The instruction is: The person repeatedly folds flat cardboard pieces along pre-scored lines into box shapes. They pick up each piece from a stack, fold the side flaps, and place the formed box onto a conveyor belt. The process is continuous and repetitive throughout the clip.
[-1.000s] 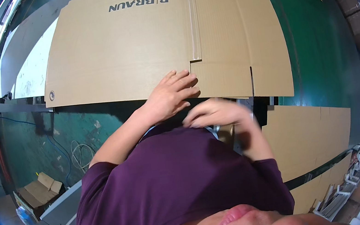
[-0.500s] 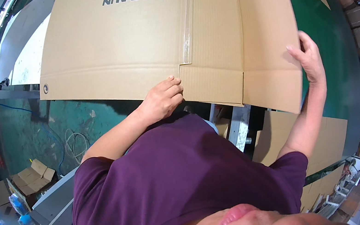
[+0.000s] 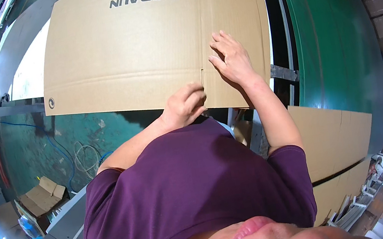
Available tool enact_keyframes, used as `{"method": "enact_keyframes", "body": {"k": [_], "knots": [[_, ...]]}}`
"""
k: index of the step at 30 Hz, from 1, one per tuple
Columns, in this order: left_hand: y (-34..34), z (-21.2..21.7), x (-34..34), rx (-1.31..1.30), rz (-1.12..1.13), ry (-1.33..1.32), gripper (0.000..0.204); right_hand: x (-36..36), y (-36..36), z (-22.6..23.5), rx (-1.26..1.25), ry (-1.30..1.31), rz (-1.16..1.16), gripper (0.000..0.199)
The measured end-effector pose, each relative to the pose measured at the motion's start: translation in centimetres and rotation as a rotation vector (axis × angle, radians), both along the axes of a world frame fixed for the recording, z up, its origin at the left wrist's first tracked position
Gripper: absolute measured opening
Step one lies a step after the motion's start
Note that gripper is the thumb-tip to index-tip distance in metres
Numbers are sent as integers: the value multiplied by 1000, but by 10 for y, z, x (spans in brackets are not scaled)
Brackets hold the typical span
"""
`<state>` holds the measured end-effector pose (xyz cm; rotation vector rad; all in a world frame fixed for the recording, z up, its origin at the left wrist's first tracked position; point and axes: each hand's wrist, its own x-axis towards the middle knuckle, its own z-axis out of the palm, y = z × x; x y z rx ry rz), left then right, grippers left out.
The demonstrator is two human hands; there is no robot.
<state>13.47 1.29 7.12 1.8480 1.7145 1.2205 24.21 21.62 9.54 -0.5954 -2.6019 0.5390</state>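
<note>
The flat cardboard box (image 3: 142, 52) lies in front of the person. The left hand (image 3: 184, 105) pinches its near edge at the slot; the right hand (image 3: 232, 59), fingers spread, presses the folded flap. The flap could spring open if that pressure eases.

Short-sleeved purple T-shirt (image 3: 197, 188); forearms bare.

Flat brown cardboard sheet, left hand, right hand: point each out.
flat brown cardboard sheet (image 3: 132, 54): head view, bare middle of the panel.
left hand (image 3: 185, 104): head view, knuckles at the sheet's near edge.
right hand (image 3: 232, 59): head view, back of the hand.
</note>
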Motion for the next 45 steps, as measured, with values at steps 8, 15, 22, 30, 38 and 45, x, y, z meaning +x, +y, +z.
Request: {"method": "enact_keyframes", "body": {"k": [8,15,22,30,38,45], "knots": [[11,2,-5,15,-107,399,47,77,-18,-25,-80,518,-409,26],[20,0,-8,68,-210,566,48,365,-133,-117,76,600,-1541,27],[16,0,-16,26,-230,679,48,501,-323,-110,-575,-923,-2066,92],[15,1,-15,33,-203,747,51,539,-337,-225,-468,-769,-1932,82],[14,6,-6,45,-193,707,49,467,-244,-40,369,-304,-1537,24],[10,-4,-9,73,-137,691,49,356,-228,220,880,823,-1258,25]]}}
